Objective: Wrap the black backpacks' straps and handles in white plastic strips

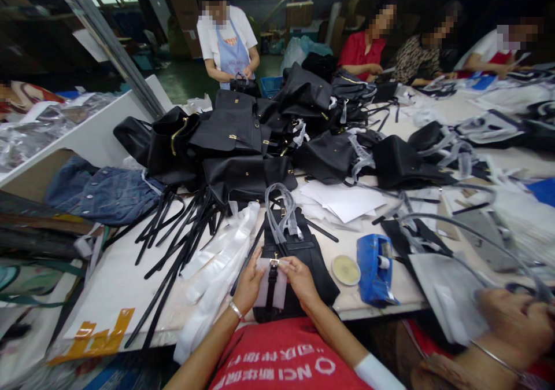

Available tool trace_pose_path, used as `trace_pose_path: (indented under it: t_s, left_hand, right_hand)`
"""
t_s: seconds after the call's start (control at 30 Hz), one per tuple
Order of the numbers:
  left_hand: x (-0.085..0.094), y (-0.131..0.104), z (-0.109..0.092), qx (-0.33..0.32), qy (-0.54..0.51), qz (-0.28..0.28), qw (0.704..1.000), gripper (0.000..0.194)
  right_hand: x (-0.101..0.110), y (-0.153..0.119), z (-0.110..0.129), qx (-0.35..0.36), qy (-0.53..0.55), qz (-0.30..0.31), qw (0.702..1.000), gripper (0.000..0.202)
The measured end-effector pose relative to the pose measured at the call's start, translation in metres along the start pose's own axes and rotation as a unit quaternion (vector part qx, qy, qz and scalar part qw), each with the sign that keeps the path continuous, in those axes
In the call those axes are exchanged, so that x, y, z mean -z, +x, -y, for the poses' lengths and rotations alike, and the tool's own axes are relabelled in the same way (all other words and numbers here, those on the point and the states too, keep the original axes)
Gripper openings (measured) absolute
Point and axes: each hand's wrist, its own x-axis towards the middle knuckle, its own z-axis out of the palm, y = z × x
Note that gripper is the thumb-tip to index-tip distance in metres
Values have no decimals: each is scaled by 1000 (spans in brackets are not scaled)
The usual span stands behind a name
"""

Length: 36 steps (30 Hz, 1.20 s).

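A black bag (318,262) lies flat on the table right in front of me. Over its front is a small, translucent white wrapping sheet (280,291), with a black buckled strap (272,283) running down across it. My left hand (248,283) pinches the sheet's left edge near the metal buckle (274,262). At the right edge, the thumb and fingers of my right hand (300,279) are closed on the same sheet, close to the buckle. The bag's handle (280,210), wrapped in clear plastic, loops up beyond my hands.
Long white strips (208,280) and black straps (169,262) lie to the left. On the right are a blue tape dispenser (368,274) and a round, pale-yellow disc (346,269). Black bags (225,124) pile up behind. A co-worker's hand (515,320) works at far right.
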Motion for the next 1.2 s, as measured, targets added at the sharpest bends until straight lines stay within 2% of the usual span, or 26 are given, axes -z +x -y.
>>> trace_pose_path:
  t_s: [0.27, 0.5, 0.7, 0.87, 1.03, 1.2]
  left_hand:
    - [0, 3, 1, 10, -31, -16, 999, 53]
    - [0, 3, 3, 20, -31, -16, 999, 50]
    - [0, 4, 0, 32, -42, 8, 999, 50]
    - [-1, 4, -12, 54, -104, 8, 993, 49]
    - [1, 0, -19, 108, -212, 60, 969, 55]
    - [4, -8, -21, 150, -353, 148, 912, 50]
  right_hand:
    - [0, 0, -1, 11, 15, 3, 1000, 28]
    - [3, -8, -1, 30, 18, 59, 998, 34]
    - [3, -3, -8, 57, -45, 18, 997, 29]
    - [1, 0, -7, 51, -48, 10, 997, 26]
    - [2, 0, -6, 43, -31, 8, 999, 26]
    - [2, -1, -6, 34, 1, 9, 999, 26]
